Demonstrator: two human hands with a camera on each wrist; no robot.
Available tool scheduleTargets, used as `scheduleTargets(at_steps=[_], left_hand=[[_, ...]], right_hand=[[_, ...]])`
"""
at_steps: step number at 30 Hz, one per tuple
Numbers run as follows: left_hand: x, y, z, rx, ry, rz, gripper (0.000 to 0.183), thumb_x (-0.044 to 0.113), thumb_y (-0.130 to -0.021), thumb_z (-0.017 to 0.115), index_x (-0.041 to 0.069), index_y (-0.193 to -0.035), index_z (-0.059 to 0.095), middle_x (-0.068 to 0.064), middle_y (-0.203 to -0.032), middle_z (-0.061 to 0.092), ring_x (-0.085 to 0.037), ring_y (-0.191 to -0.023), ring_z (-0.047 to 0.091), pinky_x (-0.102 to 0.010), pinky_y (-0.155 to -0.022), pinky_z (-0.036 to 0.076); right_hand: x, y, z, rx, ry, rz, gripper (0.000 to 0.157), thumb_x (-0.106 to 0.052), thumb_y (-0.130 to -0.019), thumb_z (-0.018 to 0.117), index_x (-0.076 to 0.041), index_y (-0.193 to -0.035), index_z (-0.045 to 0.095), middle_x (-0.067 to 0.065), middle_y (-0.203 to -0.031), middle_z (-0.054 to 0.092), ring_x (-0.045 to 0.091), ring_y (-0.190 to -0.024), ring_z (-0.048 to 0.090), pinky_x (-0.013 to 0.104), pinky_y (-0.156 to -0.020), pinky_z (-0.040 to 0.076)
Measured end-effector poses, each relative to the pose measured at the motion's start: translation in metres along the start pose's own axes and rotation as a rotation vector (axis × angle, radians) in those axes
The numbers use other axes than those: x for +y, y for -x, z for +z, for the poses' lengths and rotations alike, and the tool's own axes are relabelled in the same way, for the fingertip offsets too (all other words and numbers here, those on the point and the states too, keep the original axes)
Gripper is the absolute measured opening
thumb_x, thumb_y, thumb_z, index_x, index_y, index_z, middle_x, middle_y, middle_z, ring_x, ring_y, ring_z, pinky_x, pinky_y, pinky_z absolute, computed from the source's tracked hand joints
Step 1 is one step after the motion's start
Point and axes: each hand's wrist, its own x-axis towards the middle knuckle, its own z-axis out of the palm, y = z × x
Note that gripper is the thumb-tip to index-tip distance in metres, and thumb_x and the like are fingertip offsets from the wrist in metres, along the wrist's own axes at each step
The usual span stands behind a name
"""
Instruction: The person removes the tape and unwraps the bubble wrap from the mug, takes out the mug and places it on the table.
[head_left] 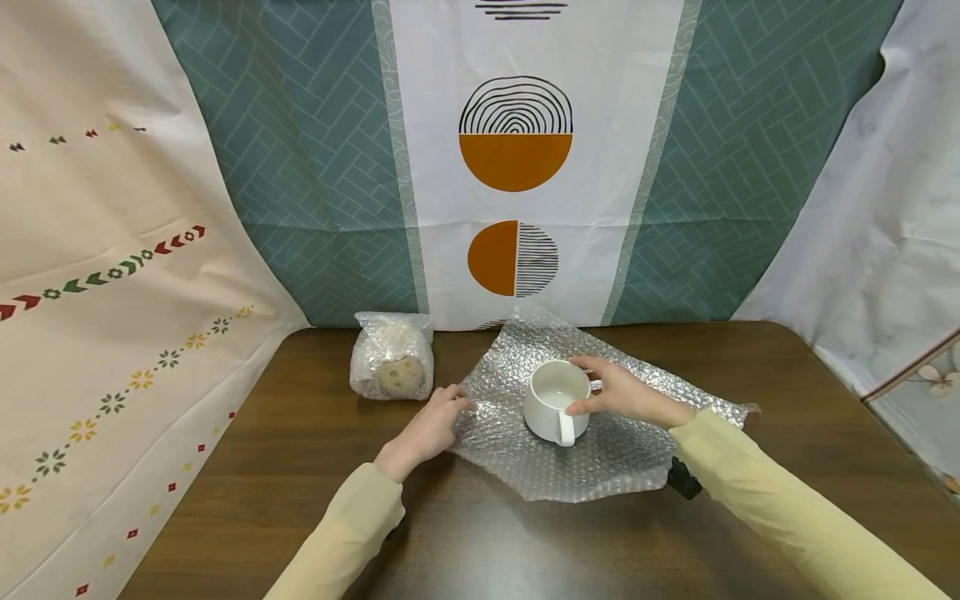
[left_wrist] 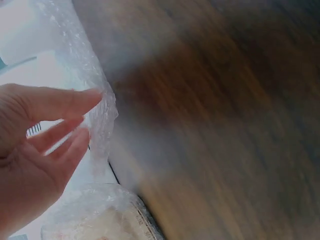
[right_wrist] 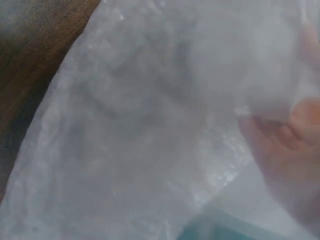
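Note:
A white mug [head_left: 557, 404] stands upright on a spread sheet of bubble wrap [head_left: 600, 467]. One handle points to the near side, and another white handle-like piece shows beside the fingers. My right hand [head_left: 618, 392] holds the mug by its right side, thumb near the front handle and fingers at the far rim. The right wrist view shows this hand [right_wrist: 290, 155] blurred at its edge. At the wrap's left edge rests my left hand [head_left: 431, 421]. In the left wrist view its thumb and fingers [left_wrist: 70, 102] are apart at the wrap's border.
A bubble-wrapped bundle [head_left: 392, 357] sits at the back left of the wooden table [head_left: 300, 467], a round beige patch showing through it. Patterned cloths hang behind and at both sides. Something small and black [head_left: 684, 478] shows under the right sleeve.

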Motion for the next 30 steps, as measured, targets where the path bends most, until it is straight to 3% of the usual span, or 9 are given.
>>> scheduleTargets(at_steps=[6,12,18,23,30], left_hand=[[0.001,-0.003,-0.001,-0.125,0.024,-0.037,0.051,-0.020,-0.066,0.054,0.004,-0.111,0.061,-0.013,-0.114,0.049,-0.032,-0.108,0.043,-0.037,-0.080,0.042],[-0.001,-0.006,-0.002,-0.210,0.034,-0.020,0.045,-0.005,-0.071,0.064,0.004,-0.115,0.059,-0.013,-0.112,0.045,-0.031,-0.101,0.042,-0.037,-0.076,0.041],[-0.004,-0.008,-0.001,-0.210,0.092,-0.014,0.046,0.017,-0.072,0.075,0.005,-0.114,0.059,-0.012,-0.112,0.043,-0.029,-0.102,0.040,-0.040,-0.082,0.038],[-0.001,-0.008,-0.002,-0.235,0.083,-0.026,0.048,0.020,-0.072,0.076,0.006,-0.114,0.058,-0.009,-0.113,0.041,-0.028,-0.103,0.038,-0.040,-0.083,0.038],[-0.002,-0.008,-0.003,-0.239,0.065,-0.034,0.048,0.021,-0.072,0.077,0.009,-0.114,0.057,-0.008,-0.114,0.040,-0.028,-0.104,0.038,-0.039,-0.083,0.038]], right_hand=[[0.002,0.000,0.001,0.001,-0.009,-0.006,0.087,-0.031,-0.070,0.078,0.007,-0.134,0.033,0.020,-0.122,0.046,0.037,-0.108,0.044,0.034,-0.071,0.048],[0.002,0.000,0.001,-0.004,-0.028,-0.012,0.087,-0.030,-0.071,0.078,0.008,-0.134,0.033,0.021,-0.124,0.044,0.037,-0.108,0.045,0.033,-0.071,0.049],[-0.001,0.002,0.000,-0.014,0.007,-0.008,0.088,-0.031,-0.073,0.076,0.010,-0.135,0.029,0.023,-0.125,0.042,0.037,-0.105,0.046,0.037,-0.076,0.047],[-0.008,0.007,0.000,-0.007,0.022,-0.025,0.086,-0.027,-0.075,0.075,0.013,-0.134,0.027,0.028,-0.128,0.039,0.041,-0.106,0.046,0.043,-0.081,0.044],[-0.014,0.017,0.001,0.035,0.026,-0.020,0.081,-0.026,-0.074,0.076,0.015,-0.129,0.032,0.030,-0.120,0.044,0.041,-0.101,0.051,0.039,-0.076,0.048]])
